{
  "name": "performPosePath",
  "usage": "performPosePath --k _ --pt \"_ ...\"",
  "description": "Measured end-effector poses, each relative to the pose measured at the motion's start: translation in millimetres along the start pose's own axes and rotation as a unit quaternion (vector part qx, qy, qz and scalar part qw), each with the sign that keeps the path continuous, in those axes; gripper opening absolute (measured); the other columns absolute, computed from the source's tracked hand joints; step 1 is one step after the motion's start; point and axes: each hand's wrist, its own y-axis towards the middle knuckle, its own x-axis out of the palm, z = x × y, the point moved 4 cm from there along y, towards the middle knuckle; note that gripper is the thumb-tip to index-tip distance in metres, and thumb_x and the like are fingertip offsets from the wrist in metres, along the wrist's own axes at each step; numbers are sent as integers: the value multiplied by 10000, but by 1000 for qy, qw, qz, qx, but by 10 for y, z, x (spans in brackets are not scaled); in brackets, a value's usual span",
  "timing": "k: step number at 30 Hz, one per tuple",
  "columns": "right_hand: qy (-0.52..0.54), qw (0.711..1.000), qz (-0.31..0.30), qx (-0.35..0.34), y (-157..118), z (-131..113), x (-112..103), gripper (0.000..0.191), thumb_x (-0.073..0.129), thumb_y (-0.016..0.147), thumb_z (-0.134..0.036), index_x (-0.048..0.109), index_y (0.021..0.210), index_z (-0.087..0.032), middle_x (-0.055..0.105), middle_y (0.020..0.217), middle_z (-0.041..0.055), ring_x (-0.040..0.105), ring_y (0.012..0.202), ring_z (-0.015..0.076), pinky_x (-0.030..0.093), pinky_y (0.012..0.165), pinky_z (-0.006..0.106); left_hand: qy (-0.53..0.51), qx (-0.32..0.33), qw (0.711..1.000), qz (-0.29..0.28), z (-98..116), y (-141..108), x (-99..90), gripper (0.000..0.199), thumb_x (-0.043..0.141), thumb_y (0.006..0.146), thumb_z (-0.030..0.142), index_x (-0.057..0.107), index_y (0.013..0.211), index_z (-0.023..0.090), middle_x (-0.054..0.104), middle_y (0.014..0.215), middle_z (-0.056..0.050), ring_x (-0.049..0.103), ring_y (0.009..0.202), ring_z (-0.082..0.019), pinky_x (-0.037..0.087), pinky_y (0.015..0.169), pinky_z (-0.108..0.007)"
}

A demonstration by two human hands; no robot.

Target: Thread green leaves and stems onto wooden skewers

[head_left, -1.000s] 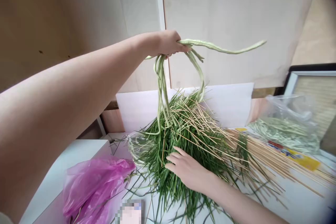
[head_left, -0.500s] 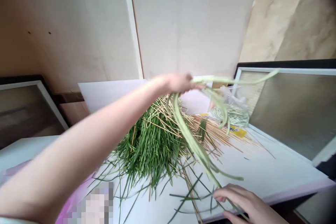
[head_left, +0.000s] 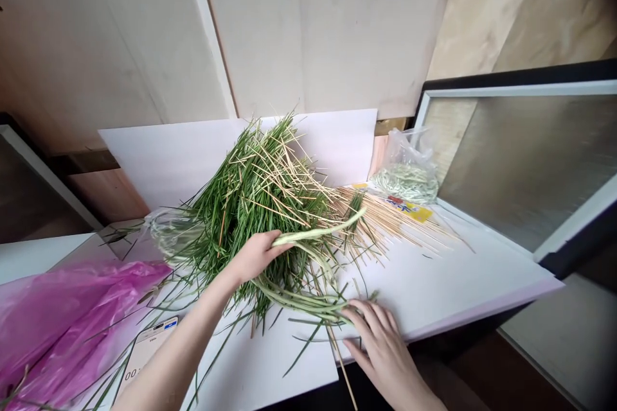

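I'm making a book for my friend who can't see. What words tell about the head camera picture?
A person's left hand grips long pale green beans, and the right hand touches them on a white table. Behind them is a pile of thin green leaves mixed with wooden skewers. A pink plastic bag lies nearby.

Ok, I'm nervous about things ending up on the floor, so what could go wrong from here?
The long beans held by the left hand trail into the green blades and could tangle. A bamboo skewer pokes past the table edge beside the right hand, so it might get knocked off. The left forearm lies close beside the phone, which could get bumped.
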Motion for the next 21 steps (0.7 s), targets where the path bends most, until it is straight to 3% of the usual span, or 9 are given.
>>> performPosePath --k 5,8,12,17,21 --pt "-2 1000 15 -28 -25 192 -21 250 504 1005 -200 633 1216 -242 665 1206 107 613 1099 295 499 926 441 -37 -16 997 70 15 -167 -586 438 502 902 650 639 946 236 497 675 24 423 573 -148 352 526 -268" --pt "9 999 12 -47 -1 285 -51 240 436 1031 -161 664 1081 -215 686 1063 98 638 963 260 519 832 391 -27 -9 996 83 198 -179 -843 415 527 895 634 642 924 236 420 630 34 352 543 -133 292 491 -255" --pt "-21 997 33 -74 140 352 -145 293 406 1054 -188 677 942 -198 697 857 74 641 791 251 506 722 385 -5 49 996 80 544 -92 -1048 375 554 914 552 636 875 189 366 618 50 313 530 -115 260 512 -248" --pt "-40 998 15 -38 556 619 -572 310 391 1040 -210 699 1000 -210 759 887 64 711 741 228 538 636 332 14 120 986 112 1061 87 -1323 284 586 922 427 663 918 154 406 611 47 350 540 -98 274 550 -245" --pt "-90 995 45 -17 1000 919 -1060 301 416 1013 -279 702 1085 -220 774 1081 72 738 938 279 565 752 380 26 136 982 129 1597 227 -1603 379 583 925 479 664 915 110 381 636 37 405 576 -71 273 608 -225"
